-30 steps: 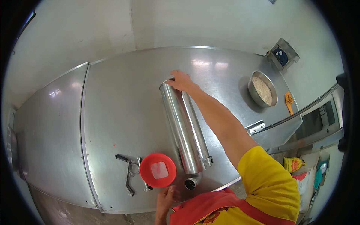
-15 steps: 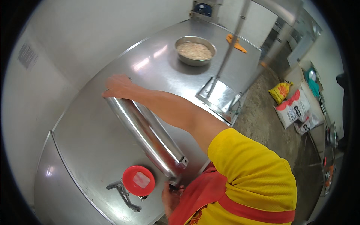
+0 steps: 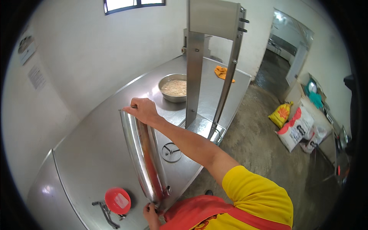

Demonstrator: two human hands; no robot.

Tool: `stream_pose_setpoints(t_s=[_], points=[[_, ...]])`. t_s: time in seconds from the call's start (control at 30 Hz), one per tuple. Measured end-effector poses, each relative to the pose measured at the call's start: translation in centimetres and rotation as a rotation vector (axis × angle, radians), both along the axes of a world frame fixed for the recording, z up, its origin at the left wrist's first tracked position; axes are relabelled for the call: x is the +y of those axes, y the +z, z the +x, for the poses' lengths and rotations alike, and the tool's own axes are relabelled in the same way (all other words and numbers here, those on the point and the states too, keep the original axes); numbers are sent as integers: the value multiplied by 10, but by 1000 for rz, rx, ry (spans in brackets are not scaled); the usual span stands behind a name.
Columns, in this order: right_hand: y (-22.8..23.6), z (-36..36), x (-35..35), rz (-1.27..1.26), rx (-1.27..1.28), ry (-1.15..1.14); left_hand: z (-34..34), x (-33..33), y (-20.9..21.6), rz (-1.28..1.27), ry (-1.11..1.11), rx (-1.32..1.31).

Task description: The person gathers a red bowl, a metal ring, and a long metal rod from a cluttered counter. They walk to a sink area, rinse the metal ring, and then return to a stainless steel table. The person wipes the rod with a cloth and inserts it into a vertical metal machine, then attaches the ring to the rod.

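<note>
A long, shiny steel cylinder [image 3: 134, 153] slants across the metal table in front of me. My right hand [image 3: 144, 110] is closed over the rim at its far end, with the arm stretched along the cylinder's right side. At the near end, by the table's front edge, my left hand [image 3: 152, 216] has its fingers wrapped round the narrow end of the cylinder; a small dark part shows there. A round metal piece with spokes [image 3: 171, 152] lies just right of the cylinder. Left of the near end sit a red bowl [image 3: 111, 196] holding a whitish rectangular piece and a grey metal crank [image 3: 104, 214].
A tall steel frame [image 3: 194, 76] stands on the table's right side. Behind it are a steel basin [image 3: 173, 99] of pale shredded food and an orange cloth [image 3: 221, 71]. Sacks [image 3: 297, 128] rest on the floor at right, near a doorway [image 3: 272, 63].
My view has tilted up, bringing the window and doorway in. The cylinder stands at a steeper slant in the picture, both hands still on it. The spoked piece has come into sight.
</note>
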State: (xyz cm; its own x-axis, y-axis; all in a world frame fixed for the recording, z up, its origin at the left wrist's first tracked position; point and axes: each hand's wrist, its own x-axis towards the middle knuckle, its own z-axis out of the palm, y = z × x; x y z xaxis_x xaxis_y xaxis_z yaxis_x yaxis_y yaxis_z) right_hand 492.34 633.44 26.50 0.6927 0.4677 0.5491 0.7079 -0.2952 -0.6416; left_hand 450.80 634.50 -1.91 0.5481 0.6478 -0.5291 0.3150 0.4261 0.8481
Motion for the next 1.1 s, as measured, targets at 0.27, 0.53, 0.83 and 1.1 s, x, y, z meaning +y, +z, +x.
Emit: stream_pose_setpoints(t_s=[0.27, 0.53, 0.83, 1.1], points=[[-47, 36, 71, -173, 134, 119, -4, -27, 0, 423, 90, 88], [-153, 53, 162, -465, 164, 154, -12, -41, 64, 366, 72, 170], [-280, 68, 204, -709, -172, 284, 21, -61, 82, 559, 15, 194], [-176, -84, -61, -23, 252, 836, 58, -29, 79, 410, 58, 242]])
